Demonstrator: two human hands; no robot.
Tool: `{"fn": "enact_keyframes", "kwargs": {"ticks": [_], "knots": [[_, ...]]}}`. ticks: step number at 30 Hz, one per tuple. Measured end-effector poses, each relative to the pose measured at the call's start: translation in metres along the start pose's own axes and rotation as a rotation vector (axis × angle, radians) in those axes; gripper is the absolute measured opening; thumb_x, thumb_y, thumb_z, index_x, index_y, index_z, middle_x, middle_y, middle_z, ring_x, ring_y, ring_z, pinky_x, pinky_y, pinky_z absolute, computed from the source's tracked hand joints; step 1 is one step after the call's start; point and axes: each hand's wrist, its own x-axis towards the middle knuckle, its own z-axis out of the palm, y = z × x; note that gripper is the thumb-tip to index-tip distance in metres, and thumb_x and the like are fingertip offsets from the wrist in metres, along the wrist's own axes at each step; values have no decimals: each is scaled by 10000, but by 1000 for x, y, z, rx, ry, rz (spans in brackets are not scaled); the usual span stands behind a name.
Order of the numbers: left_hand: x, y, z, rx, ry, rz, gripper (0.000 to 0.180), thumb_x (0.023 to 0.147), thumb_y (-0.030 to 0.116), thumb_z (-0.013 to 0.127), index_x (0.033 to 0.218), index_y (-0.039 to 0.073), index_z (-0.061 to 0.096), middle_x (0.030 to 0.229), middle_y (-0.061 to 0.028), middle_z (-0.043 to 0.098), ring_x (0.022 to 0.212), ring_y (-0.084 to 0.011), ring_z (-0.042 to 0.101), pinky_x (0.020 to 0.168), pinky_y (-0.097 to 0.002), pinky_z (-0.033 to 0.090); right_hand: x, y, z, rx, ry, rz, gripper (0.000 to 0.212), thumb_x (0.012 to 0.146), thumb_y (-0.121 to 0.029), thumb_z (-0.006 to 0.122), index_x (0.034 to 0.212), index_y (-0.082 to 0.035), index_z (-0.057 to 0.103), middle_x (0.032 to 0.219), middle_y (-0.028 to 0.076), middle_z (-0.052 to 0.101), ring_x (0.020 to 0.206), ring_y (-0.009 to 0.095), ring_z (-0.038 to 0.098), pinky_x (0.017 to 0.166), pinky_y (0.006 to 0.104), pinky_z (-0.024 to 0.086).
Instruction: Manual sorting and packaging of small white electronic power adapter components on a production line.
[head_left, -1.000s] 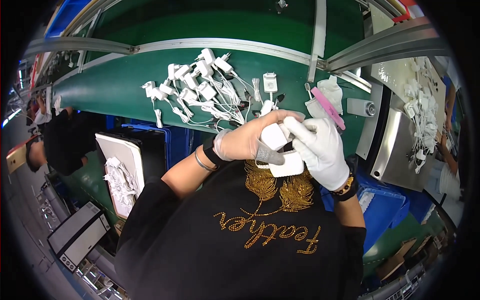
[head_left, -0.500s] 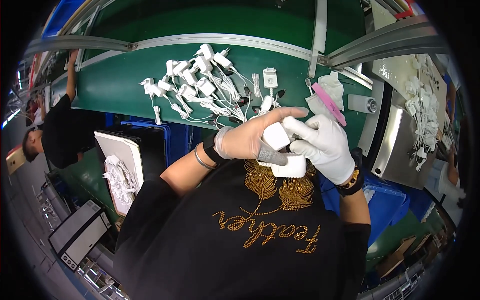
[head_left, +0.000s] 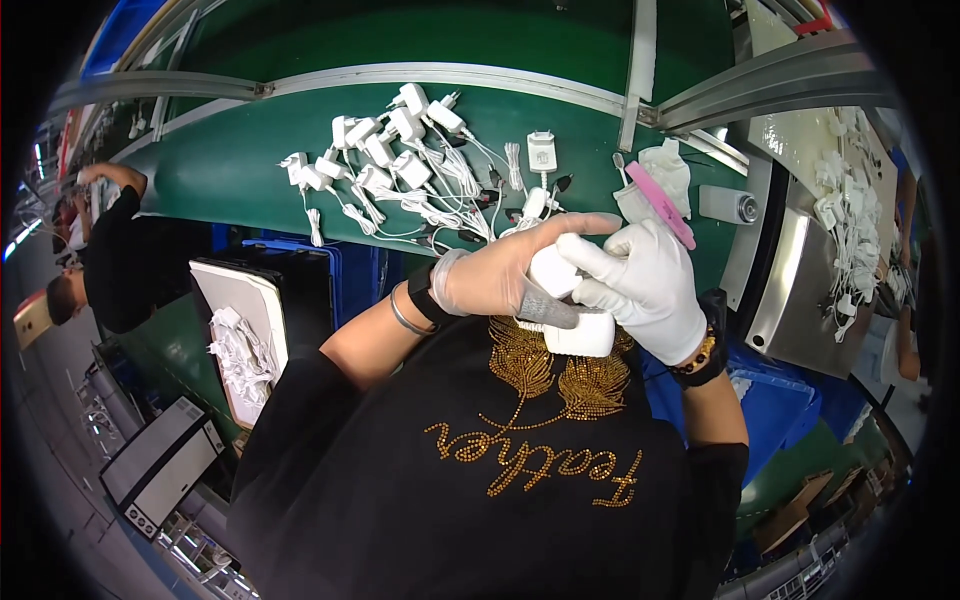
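Observation:
My left hand (head_left: pixel 492 275), in a thin see-through glove with a grey sleeve on the thumb, is closed around two white power adapters. The upper adapter (head_left: pixel 553 272) sits between its fingers and my right hand. Below it the second adapter (head_left: pixel 582 336) rests by the thumb, close to my shirt. My right hand (head_left: pixel 648 290), in a white cloth glove, pinches the right side of the upper adapter with thumb and forefinger. Just beyond my hands, another white adapter (head_left: pixel 541 153) lies on the green work surface (head_left: pixel 240 180) with its cord toward me.
A heap of corded adapters (head_left: pixel 385 150) lies at the far left. At the right are a pink strip (head_left: pixel 660 205), a white cloth (head_left: pixel 662 172) and a white cylinder (head_left: pixel 728 204). A metal rail borders the far side. Left stands a tray of adapters (head_left: pixel 242 355); a co-worker (head_left: pixel 125 260) is beyond.
The upper adapter has turned slightly in my fingers, and my right hand has shifted a little down. The co-worker's arm has drawn back from the green surface toward the left.

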Motion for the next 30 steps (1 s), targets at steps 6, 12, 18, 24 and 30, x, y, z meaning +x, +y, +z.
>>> {"fn": "enact_keyframes", "kwargs": {"ticks": [6, 12, 18, 24, 30], "knots": [[0, -1, -2, 48, -10, 19, 851, 755, 107, 805, 1450, 66, 317, 1291, -79, 528, 1185, -154, 503, 1013, -319, 411, -1, 0, 1, -106, 18, -29, 323, 767, -344, 703, 1071, -237, 724, 735, 11, 467, 653, 212, 468, 571, 341, 370], [1, -3, -1, 26, -4, 18, 853, 750, 128, 814, 1446, 67, 323, 1295, -78, 526, 1183, -156, 504, 1017, -318, 407, -2, -1, 2, -78, 48, -16, 322, 764, -326, 716, 1071, -226, 725, 737, 7, 469, 658, 216, 464, 587, 342, 367], [2, -1, -1, 17, 5, -2, 898, 722, 68, 814, 1455, 20, 297, 1380, -91, 458, 1255, -169, 454, 1066, -339, 359, -2, 0, 4, 0, 65, 22, 322, 764, -305, 723, 1070, -205, 726, 741, 11, 487, 658, 219, 468, 590, 344, 363], [3, -3, -1, 7, -10, -11, 890, 726, 67, 811, 1453, 19, 299, 1375, -90, 461, 1251, -171, 457, 1062, -338, 362, -2, 0, 3, 4, 57, 5, 333, 757, -306, 731, 1072, -197, 725, 735, 20, 504, 663, 221, 472, 586, 347, 358], [3, -5, -1, 24, -9, 6, 850, 743, 133, 818, 1439, 71, 335, 1274, -74, 536, 1171, -153, 508, 1006, -316, 414, -7, 4, 4, 10, 32, 4, 334, 754, -302, 736, 1074, -207, 724, 738, 25, 506, 650, 225, 471, 576, 349, 354]]}}
